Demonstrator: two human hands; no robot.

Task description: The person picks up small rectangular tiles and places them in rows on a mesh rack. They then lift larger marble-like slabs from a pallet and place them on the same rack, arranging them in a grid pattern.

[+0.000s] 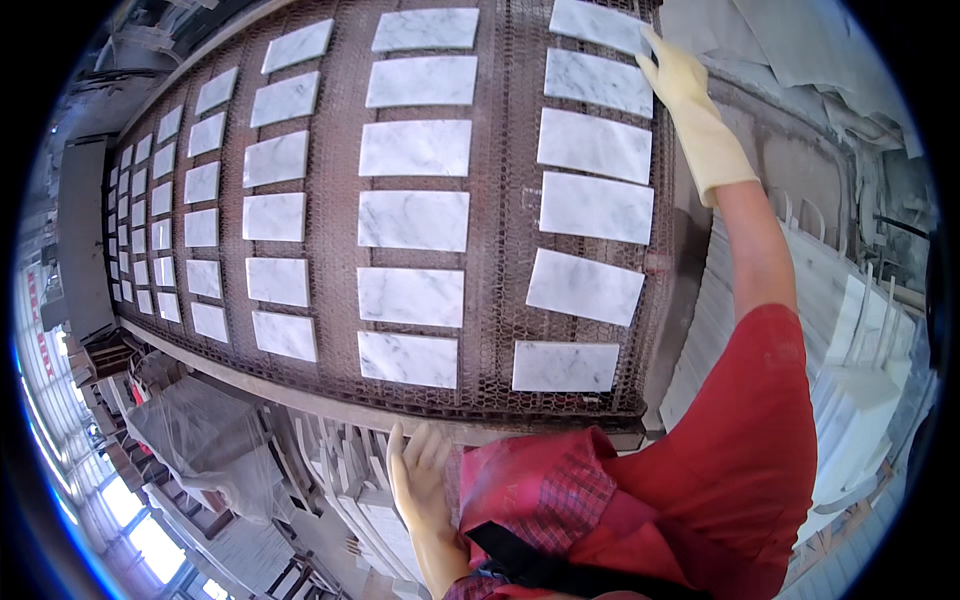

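Observation:
Rows of white, grey-veined marble tiles lie flat on a brown mesh conveyor belt. I wear pale yellow rubber gloves. At the far right, my right hand reaches to the right ends of the two farthest tiles in the nearest column. Its finger and thumb are apart, by the corner of the farthest tile and the second tile; whether they press on either is unclear. My left hand is held open beside the belt's near rail, fingers stretched, holding nothing. One tile in that column sits askew.
A rail borders the belt on the near side. Stacked white slabs stand to the right, and more upright slabs are below the rail. Plastic sheeting covers something at the lower left.

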